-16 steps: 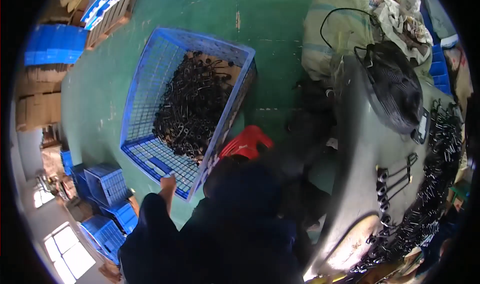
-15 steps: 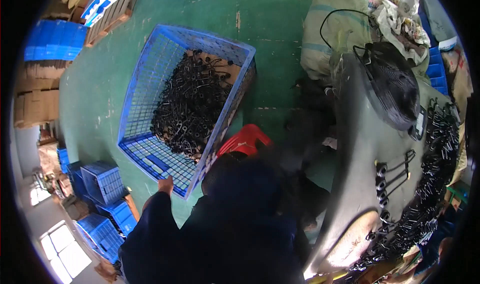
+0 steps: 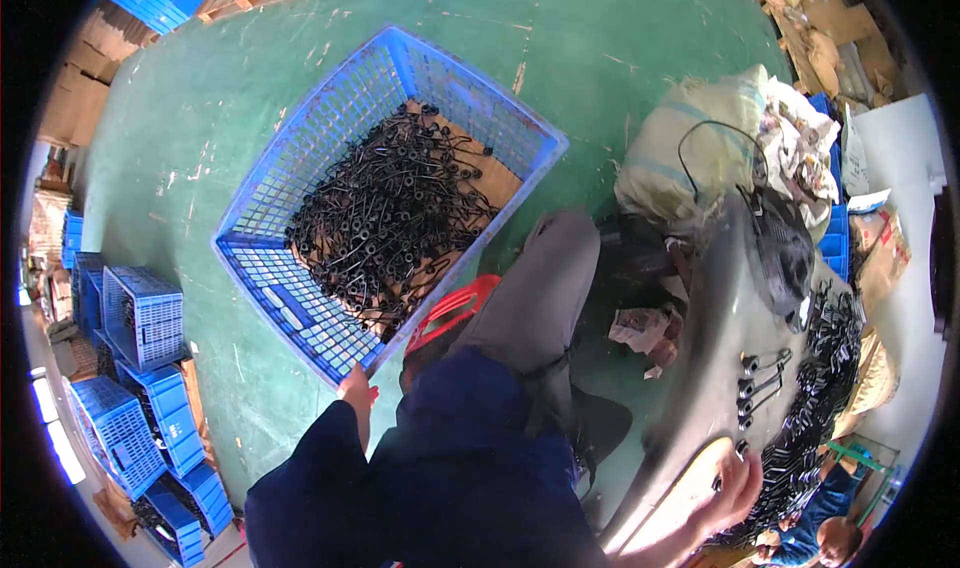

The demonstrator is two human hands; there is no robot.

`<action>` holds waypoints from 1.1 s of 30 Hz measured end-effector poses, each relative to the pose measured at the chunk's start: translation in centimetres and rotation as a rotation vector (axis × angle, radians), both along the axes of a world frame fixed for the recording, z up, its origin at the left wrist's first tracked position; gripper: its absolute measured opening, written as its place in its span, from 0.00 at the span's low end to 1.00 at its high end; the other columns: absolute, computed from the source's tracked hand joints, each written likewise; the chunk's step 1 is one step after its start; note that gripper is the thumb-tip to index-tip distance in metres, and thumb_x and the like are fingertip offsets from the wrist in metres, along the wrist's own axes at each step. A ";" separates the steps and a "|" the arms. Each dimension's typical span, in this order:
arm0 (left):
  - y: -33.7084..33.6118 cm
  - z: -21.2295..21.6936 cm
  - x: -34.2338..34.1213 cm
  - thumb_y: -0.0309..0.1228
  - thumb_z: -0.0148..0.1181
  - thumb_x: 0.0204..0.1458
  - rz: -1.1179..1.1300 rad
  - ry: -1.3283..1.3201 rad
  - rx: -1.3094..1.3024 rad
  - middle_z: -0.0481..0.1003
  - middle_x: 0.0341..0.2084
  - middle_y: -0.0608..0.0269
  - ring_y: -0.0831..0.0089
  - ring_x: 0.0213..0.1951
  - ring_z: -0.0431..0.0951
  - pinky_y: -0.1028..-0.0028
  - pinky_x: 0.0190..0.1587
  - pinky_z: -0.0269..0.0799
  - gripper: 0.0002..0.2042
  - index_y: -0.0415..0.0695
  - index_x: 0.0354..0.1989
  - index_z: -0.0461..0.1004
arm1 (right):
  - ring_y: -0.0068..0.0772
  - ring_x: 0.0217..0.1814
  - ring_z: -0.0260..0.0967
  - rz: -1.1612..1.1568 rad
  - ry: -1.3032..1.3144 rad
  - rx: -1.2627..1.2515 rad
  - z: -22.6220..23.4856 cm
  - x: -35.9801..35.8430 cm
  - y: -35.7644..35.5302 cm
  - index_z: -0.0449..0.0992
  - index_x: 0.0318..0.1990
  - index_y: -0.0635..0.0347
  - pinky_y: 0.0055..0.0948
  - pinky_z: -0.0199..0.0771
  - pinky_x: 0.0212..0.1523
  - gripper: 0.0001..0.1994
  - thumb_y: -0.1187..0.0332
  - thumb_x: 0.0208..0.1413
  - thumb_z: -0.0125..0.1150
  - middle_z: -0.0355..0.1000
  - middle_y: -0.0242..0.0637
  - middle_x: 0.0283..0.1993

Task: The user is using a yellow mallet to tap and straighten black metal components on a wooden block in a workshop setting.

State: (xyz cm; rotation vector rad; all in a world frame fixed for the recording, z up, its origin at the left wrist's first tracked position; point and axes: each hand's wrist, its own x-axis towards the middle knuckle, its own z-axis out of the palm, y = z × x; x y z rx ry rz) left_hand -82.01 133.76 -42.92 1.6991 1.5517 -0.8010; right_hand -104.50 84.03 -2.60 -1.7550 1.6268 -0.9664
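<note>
My left hand (image 3: 356, 392) is closed on the near corner of a large blue plastic crate (image 3: 545, 163). Inside lies a tangled heap of black ring-ended metal rods (image 3: 385, 203), on brown cardboard. At the right, my right hand (image 3: 732, 493) is over the grey table (image 3: 690, 398), its fingers curled around dark ring-like ends; the hand hides most of what it holds. Just beyond its fingertips, several black ring-ended rods (image 3: 760, 380) lie in a row. A long pile of similar black parts (image 3: 815, 398) runs along the table's far right side.
A red plastic stool (image 3: 460, 303) stands beside the crate, close to my leg. Stuffed white sacks (image 3: 690, 138) and a black bag (image 3: 785, 253) are at the table's far end. Blue crates (image 3: 145, 313) are stacked at left. Another person (image 3: 835, 533) is at lower right.
My right hand has come into view over the table by the ring-ended rods. The view has shifted, and my bent leg now shows beside the crate. My left hand keeps hold of the crate's corner.
</note>
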 end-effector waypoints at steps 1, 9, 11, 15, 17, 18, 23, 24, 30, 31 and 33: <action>-1.1 -0.4 -0.3 0.51 0.53 0.53 -0.017 -0.037 -0.003 0.76 0.28 0.51 0.62 0.18 0.77 0.63 0.17 0.70 0.27 0.36 0.46 0.73 | 0.37 0.49 0.72 0.129 0.006 0.069 -1.6 4.7 -1.2 0.70 0.53 0.70 0.28 0.72 0.49 0.19 0.68 0.56 0.57 0.72 0.45 0.49; -3.3 -4.3 -2.3 0.51 0.43 0.61 1.154 -0.356 -0.453 0.74 0.36 0.51 0.58 0.28 0.77 0.63 0.30 0.78 0.23 0.44 0.54 0.64 | 0.37 0.59 0.67 1.088 0.352 0.426 -20.2 42.4 -3.5 0.64 0.61 0.64 0.34 0.67 0.57 0.28 0.68 0.53 0.64 0.68 0.47 0.58; -6.4 -3.6 -0.2 0.47 0.41 0.63 1.002 -0.216 -0.352 0.75 0.37 0.50 0.60 0.30 0.78 0.65 0.31 0.79 0.21 0.43 0.54 0.63 | 0.42 0.63 0.62 1.163 0.496 0.196 -26.2 46.4 -6.0 0.61 0.62 0.66 0.36 0.64 0.60 0.32 0.65 0.51 0.66 0.64 0.52 0.61; -8.6 -2.1 2.8 0.42 0.46 0.60 1.097 -0.295 -0.138 0.72 0.36 0.53 0.61 0.30 0.77 0.66 0.28 0.79 0.17 0.41 0.47 0.64 | 0.43 0.62 0.63 0.994 0.419 0.389 -34.8 52.2 -9.8 0.59 0.63 0.71 0.34 0.62 0.61 0.36 0.65 0.49 0.69 0.63 0.55 0.62; -9.4 -0.4 4.8 0.39 0.46 0.60 1.080 -0.258 -0.103 0.72 0.36 0.52 0.60 0.34 0.77 0.64 0.34 0.80 0.14 0.40 0.45 0.65 | 0.47 0.58 0.66 1.041 0.531 0.295 -38.5 51.8 -11.6 0.60 0.62 0.70 0.36 0.64 0.59 0.35 0.67 0.48 0.69 0.64 0.54 0.60; -8.5 -0.8 3.7 0.38 0.46 0.60 1.111 -0.274 -0.121 0.72 0.36 0.52 0.61 0.33 0.77 0.65 0.34 0.80 0.14 0.39 0.44 0.65 | 0.49 0.59 0.64 1.024 0.463 0.181 -39.6 51.7 -10.8 0.61 0.61 0.70 0.38 0.63 0.60 0.33 0.68 0.49 0.68 0.64 0.54 0.58; -6.9 -1.1 1.2 0.35 0.44 0.61 1.206 -0.308 -0.187 0.73 0.30 0.53 0.61 0.31 0.77 0.66 0.34 0.80 0.12 0.37 0.41 0.65 | 0.53 0.62 0.55 0.812 0.352 -0.184 -44.4 51.4 -7.9 0.59 0.61 0.67 0.45 0.57 0.62 0.31 0.75 0.48 0.65 0.58 0.52 0.59; -8.1 -0.5 2.2 0.34 0.43 0.61 1.140 -0.331 -0.201 0.73 0.30 0.54 0.63 0.31 0.77 0.67 0.34 0.79 0.11 0.38 0.40 0.66 | 0.53 0.64 0.53 0.818 0.308 -0.119 -44.1 51.1 -8.1 0.58 0.61 0.66 0.46 0.55 0.63 0.32 0.76 0.48 0.64 0.56 0.53 0.61; -8.2 1.2 3.4 0.37 0.48 0.60 1.010 -0.278 -0.134 0.73 0.20 0.61 0.74 0.13 0.70 0.81 0.11 0.67 0.11 0.42 0.32 0.68 | 0.51 0.63 0.53 0.739 0.114 -0.027 -42.9 48.8 -7.9 0.58 0.61 0.68 0.43 0.53 0.65 0.30 0.79 0.48 0.62 0.53 0.53 0.61; -6.5 -0.5 1.3 0.38 0.47 0.60 0.975 -0.335 -0.199 0.71 0.18 0.63 0.76 0.13 0.70 0.82 0.11 0.66 0.12 0.43 0.31 0.68 | 0.51 0.63 0.53 0.736 0.100 -0.033 -43.6 47.3 -8.3 0.58 0.61 0.68 0.43 0.53 0.65 0.30 0.79 0.48 0.62 0.53 0.53 0.61; -8.0 -3.1 2.5 0.38 0.47 0.60 0.975 -0.430 -0.093 0.71 0.16 0.64 0.75 0.11 0.69 0.81 0.11 0.67 0.12 0.44 0.30 0.69 | 0.50 0.64 0.52 0.713 0.007 -0.004 -45.4 44.8 -9.3 0.58 0.60 0.69 0.42 0.53 0.66 0.30 0.79 0.48 0.62 0.53 0.52 0.61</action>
